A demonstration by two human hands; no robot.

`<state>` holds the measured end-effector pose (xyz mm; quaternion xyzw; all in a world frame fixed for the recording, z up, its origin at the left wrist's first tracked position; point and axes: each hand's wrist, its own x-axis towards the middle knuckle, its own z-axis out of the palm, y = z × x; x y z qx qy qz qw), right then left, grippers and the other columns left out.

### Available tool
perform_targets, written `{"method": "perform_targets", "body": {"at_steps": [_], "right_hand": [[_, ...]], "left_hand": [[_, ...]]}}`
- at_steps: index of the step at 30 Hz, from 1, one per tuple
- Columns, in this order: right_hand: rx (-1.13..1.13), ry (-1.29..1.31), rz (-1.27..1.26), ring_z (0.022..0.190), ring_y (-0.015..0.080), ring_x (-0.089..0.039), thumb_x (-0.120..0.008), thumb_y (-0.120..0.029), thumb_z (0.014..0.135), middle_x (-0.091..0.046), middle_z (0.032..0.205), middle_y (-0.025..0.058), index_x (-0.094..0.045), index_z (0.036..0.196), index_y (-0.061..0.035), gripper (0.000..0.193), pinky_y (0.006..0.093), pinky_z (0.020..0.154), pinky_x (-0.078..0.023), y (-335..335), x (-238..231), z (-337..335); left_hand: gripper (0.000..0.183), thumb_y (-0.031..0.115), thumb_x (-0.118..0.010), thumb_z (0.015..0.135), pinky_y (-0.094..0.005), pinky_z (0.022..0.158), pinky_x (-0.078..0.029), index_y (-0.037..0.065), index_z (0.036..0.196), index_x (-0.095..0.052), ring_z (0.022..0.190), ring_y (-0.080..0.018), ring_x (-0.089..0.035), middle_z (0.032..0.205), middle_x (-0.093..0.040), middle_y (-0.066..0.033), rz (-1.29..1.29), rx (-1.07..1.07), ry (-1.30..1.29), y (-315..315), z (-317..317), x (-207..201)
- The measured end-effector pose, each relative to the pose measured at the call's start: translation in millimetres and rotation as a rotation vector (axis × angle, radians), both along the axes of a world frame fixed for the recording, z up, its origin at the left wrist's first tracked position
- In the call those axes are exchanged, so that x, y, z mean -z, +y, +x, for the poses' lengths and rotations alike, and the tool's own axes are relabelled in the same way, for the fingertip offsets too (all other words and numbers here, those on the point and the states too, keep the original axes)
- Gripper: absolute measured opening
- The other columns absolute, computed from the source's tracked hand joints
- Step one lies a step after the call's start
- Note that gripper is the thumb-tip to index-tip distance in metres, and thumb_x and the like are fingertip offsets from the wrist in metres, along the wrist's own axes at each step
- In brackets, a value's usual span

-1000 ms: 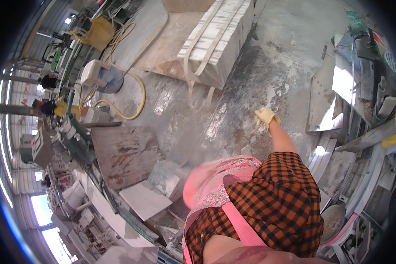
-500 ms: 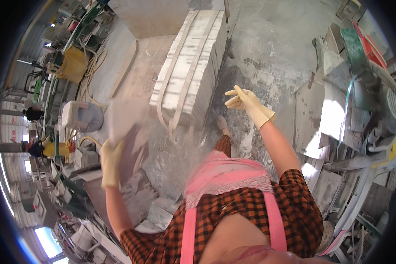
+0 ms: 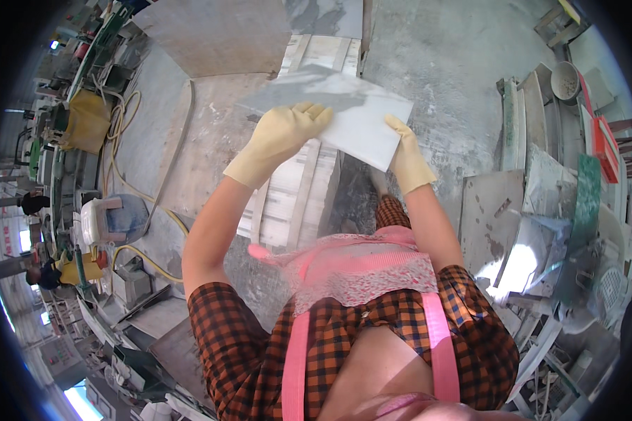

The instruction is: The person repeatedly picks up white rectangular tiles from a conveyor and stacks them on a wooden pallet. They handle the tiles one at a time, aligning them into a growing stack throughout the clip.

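A white and grey veined marble tile (image 3: 351, 119) is held tilted above a long stack of white tiles (image 3: 316, 179). My left hand (image 3: 281, 137), in a cream rubber glove, is closed on the tile's near left side, its thumb hidden. My right hand (image 3: 409, 154), gloved alike, pinches the tile's right edge with the fingers out of sight beneath it. Flat pale straps run lengthwise along the stack, which the tile and my left arm partly cover. Past the stack's far end shows a grey and white marble surface (image 3: 330, 17).
A large brownish board (image 3: 221, 42) stands at the far left of the stack. A white and blue plastic container (image 3: 112, 219) and a yellow hose (image 3: 154, 207) are on the left. Stone offcuts (image 3: 491, 210), a bucket (image 3: 565, 81) and a red crate (image 3: 605, 149) line the right.
My left hand has swung the tile from the lower left up over the stack. My right hand, open and free before, has moved to the tile and now grips its right edge.
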<state>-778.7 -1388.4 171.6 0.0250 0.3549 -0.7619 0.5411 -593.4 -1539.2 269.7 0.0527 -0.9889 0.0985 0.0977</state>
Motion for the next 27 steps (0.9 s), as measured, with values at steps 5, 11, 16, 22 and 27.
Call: {"method": "perform_targets", "body": {"at_steps": [5,11,16,22,27], "right_hand": [[-0.111,-0.146,-0.099,0.112,0.0313,-0.061,-0.056,-0.017,0.093,-0.063,0.120,0.0195,-0.055,0.123,0.0077,0.039,0.0413,0.099,-0.048,-95.8,66.2,-85.6],[-0.285,-0.262,-0.173,0.107,0.0300,-0.064,-0.058,-0.019,0.093,-0.066,0.116,0.0193,-0.057,0.120,0.0082,0.039,0.0406,0.095,-0.051,-243.4,157.5,-178.1],[-0.265,-0.331,-0.069,0.109,0.0301,-0.062,-0.059,-0.016,0.092,-0.065,0.115,0.0189,-0.057,0.118,0.0081,0.036,0.0401,0.098,-0.048,-320.0,193.2,-221.3],[-0.245,-0.454,0.110,0.115,0.0317,-0.059,-0.062,-0.015,0.090,-0.061,0.122,0.0196,-0.053,0.123,0.0087,0.041,0.0416,0.101,-0.046,-362.7,197.0,-243.5],[-0.267,-0.409,0.104,0.113,0.0311,-0.061,-0.058,-0.025,0.092,-0.063,0.122,0.0188,-0.054,0.126,0.0070,0.046,0.0413,0.100,-0.047,-373.6,190.8,-248.7]], "left_hand": [[0.038,0.002,-0.057,0.074,-0.0320,0.061,-0.055,0.007,0.113,-0.059,0.086,-0.0232,-0.066,0.097,-0.064,-0.0059,0.042,0.025,0.126,-83.4,-68.7,35.4],[0.040,0.002,-0.052,0.082,-0.0367,0.078,-0.057,0.010,0.120,-0.059,0.100,-0.0299,-0.066,0.119,-0.065,-0.0108,0.162,-0.218,-0.133,-200.9,-154.7,73.3],[0.038,0.002,-0.054,0.077,-0.0350,0.078,-0.056,0.006,0.114,-0.061,0.106,-0.0274,-0.064,0.113,-0.066,-0.0104,0.198,-0.200,-0.068,-287.1,-202.4,110.4],[0.036,0.002,-0.053,0.079,-0.0355,0.080,-0.056,0.006,0.114,-0.062,0.102,-0.0285,-0.065,0.110,-0.067,-0.0110,0.288,-0.199,-0.036,-330.6,-228.8,124.5],[0.035,0.001,-0.053,0.079,-0.0352,0.078,-0.056,0.007,0.112,-0.062,0.098,-0.0290,-0.066,0.110,-0.067,-0.0095,0.306,-0.215,-0.083,-347.2,-241.3,118.2]]}}
